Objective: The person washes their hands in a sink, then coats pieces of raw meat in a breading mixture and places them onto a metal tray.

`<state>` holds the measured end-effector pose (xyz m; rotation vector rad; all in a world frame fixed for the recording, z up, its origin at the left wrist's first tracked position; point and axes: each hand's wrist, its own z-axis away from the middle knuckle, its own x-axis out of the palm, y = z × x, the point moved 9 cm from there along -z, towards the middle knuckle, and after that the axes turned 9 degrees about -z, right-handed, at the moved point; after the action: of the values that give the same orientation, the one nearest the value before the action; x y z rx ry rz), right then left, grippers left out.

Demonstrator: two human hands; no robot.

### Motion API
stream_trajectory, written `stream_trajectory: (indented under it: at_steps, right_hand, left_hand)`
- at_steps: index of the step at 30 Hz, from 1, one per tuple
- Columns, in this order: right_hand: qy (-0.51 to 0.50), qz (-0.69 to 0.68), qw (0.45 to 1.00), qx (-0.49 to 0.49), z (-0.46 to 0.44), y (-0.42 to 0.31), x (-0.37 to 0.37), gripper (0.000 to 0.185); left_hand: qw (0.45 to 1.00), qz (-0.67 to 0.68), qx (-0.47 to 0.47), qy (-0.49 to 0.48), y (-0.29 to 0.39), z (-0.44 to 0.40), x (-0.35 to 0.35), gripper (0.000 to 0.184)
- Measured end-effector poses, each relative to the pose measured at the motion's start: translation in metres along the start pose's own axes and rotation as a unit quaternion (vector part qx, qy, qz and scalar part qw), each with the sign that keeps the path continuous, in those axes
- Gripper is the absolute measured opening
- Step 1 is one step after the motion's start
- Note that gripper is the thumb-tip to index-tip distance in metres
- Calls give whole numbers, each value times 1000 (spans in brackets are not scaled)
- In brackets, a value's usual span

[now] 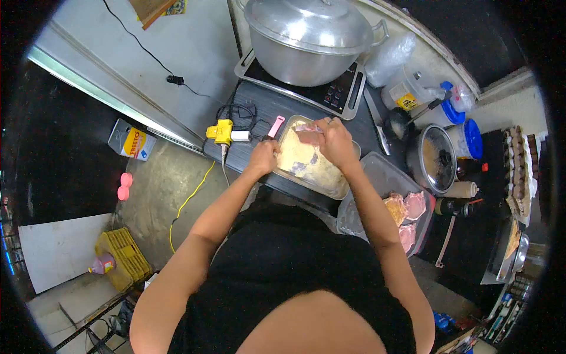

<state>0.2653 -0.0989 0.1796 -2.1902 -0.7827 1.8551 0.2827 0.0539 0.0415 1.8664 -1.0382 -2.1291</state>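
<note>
From where I stand, taking the crumb tray (307,184) as my marker and going left to right, there's a yellow power adapter (221,131) on the dark counter to its left, black cord looped just behind it. Next comes the left hand (265,157), fingers curled at the tray's left edge; whether they grip the rim or only rest there, I cannot tell. A pink strip-like thing (277,125) pokes up beyond that hand. Inside the tray lies pale yellow crumb (293,154), scooped thin in patches so the bottom shows, and over its far side is a pinkish meat slice (309,136), pinched by the bent fingers of the right hand (336,141). That slice's visible face looks mostly bare, so I'd say its coating is barely begun, though the fingers cover part of it. Behind the tray, a big lidded pot (306,50) sits on a cooktop (330,88). To the right of the tray, beyond a long knife (374,115), a grey plastic bin (377,168) holds more meat: one yellowish piece (394,210) that seems crumbed, and raw pink slices (415,205) beside it that look uncoated. By that count, little appears done and several slices remain bare. Farther right of the tray stands a round metal pot (419,168).
</note>
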Motion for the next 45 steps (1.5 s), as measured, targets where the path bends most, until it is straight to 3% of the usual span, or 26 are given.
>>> stream_trajectory:
  at_steps: [5,8,10,11,12,15,16,19,22,25,29,36,39,42,45]
  right_hand:
    - [96,53,992,-60,41,-10,51,27]
    - [-13,-11,1000,13,62,6,104,22]
    - [-51,-88,992,70,70,13,120,26]
    - [-55,-84,993,55,69,10,117,27]
    - [-58,-81,994,42,69,7,113,28]
    - [-95,-52,994,20,71,15,118,42]
    - [-111,-40,993,17,73,19,124,49]
    - [-98,-51,994,1,74,16,122,41]
    - [-76,-49,995,35,76,31,131,34]
    - [-9,-51,999,-12,79,21,107,30]
    - [-52,-87,995,25,89,27,113,29]
    - [-20,-100,995,22,89,23,106,27]
    - [-38,-107,992,57,84,29,106,24]
    - [-26,-142,987,67,72,30,82,22]
    - [4,-178,983,54,48,28,31,20]
  left_hand:
    - [999,17,-21,-38,-1,3,-3,11]
    - [1000,2,-17,-3,12,4,-21,11]
    - [998,-23,54,33,39,5,-33,10]
    - [994,-35,89,51,52,6,-36,10]
    - [987,-85,124,-51,60,4,-15,14]
    - [921,-257,292,-5,77,11,19,27]
    - [885,-363,276,-99,61,9,47,37]
    - [884,-361,257,-148,59,7,50,40]
    - [801,-408,187,-396,81,5,30,46]
    - [874,-219,382,-207,76,-2,68,51]
    - [823,-288,473,-127,74,-6,70,54]
    - [838,-428,311,-130,66,-25,73,67]
    - [855,-398,313,-109,74,-25,58,51]
    - [896,-220,297,-244,85,-35,35,44]
    - [886,-68,308,-339,70,-41,41,38]
